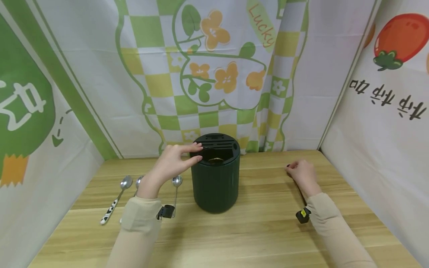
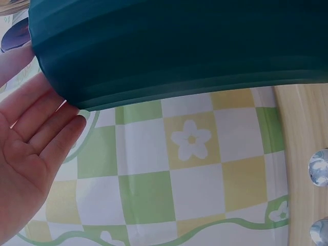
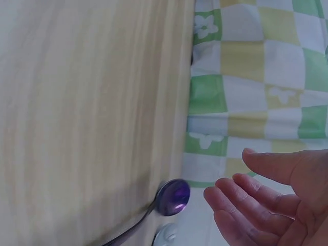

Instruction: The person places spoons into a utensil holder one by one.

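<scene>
Dark spoon [image 3: 173, 198] near the counter's [image 1: 261, 227] back-right corner looks light, kinda slick; pinch its handle [image 3: 132, 227]; right fingers [image 3: 251, 206] relaxed, empty; left fingers [image 2: 62, 139] straight at holder [image 1: 216, 188].

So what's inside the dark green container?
A gold-coloured curved edge shows inside the dark green container; what it belongs to is unclear, and the container hides everything lower.

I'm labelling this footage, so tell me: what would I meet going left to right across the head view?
Spoon with a black-spotted white handle, left hand, dark green holder, right hand, strawberry print.
</scene>
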`<control>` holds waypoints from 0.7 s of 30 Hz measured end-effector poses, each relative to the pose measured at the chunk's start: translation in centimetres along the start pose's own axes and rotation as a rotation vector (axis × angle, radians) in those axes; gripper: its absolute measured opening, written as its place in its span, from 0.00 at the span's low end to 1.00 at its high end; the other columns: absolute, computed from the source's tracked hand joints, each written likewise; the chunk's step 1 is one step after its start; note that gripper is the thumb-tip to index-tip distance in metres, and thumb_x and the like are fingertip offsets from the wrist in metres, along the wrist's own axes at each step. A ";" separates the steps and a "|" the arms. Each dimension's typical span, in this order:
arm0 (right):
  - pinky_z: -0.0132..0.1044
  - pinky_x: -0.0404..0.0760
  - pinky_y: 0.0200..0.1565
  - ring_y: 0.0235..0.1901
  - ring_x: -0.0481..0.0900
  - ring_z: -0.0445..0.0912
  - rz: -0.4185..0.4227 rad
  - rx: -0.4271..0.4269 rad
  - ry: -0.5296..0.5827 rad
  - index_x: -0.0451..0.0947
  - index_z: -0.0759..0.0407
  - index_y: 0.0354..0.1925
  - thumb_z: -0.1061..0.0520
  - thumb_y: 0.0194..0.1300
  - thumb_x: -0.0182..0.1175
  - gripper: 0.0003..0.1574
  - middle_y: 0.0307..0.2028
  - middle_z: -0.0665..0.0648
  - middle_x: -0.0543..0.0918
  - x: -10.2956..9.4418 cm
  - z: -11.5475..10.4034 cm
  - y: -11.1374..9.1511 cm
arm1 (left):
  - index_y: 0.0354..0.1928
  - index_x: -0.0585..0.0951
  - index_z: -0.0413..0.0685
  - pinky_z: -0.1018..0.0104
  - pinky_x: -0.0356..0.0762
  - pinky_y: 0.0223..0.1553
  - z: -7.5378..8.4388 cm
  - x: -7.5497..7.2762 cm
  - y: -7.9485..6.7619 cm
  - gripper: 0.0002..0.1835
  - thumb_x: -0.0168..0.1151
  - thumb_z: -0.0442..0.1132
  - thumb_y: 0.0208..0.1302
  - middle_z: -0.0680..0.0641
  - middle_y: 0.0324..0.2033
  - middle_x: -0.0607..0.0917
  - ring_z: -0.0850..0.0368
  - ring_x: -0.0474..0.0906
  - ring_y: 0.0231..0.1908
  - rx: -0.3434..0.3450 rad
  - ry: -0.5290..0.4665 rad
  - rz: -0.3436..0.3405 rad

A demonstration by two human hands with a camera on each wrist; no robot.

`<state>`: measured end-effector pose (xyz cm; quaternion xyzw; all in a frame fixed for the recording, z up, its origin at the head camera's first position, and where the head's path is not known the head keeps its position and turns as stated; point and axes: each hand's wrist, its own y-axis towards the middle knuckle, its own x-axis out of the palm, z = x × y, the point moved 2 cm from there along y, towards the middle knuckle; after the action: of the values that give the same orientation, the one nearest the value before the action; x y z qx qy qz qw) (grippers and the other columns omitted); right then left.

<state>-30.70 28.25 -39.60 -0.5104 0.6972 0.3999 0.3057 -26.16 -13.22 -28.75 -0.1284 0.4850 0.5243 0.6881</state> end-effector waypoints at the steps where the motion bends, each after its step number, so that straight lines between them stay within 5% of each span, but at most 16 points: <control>1: 0.45 0.76 0.34 0.35 0.81 0.57 -0.002 0.000 -0.007 0.84 0.63 0.33 0.48 0.61 0.62 0.18 0.36 0.64 0.85 0.0 0.2 0.0 | 0.59 0.78 0.54 0.59 0.70 0.39 0.0 0.0 0.0 0.23 0.59 0.52 0.65 0.54 0.60 0.77 0.58 0.67 0.09 -0.001 -0.002 0.000; 21: 0.45 0.72 0.25 0.33 0.80 0.61 -0.063 0.068 -0.071 0.79 0.61 0.29 0.50 0.58 0.65 0.15 0.35 0.68 0.83 1.0 2.5 -0.4 | 0.59 0.78 0.56 0.62 0.69 0.32 -0.5 0.3 0.1 0.23 0.59 0.54 0.65 0.54 0.60 0.76 0.59 0.62 0.06 -0.003 0.002 0.004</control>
<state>-30.53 29.91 -41.78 -0.5069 0.6827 0.3841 0.3598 -26.49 -13.35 -29.16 -0.1287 0.4852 0.5262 0.6864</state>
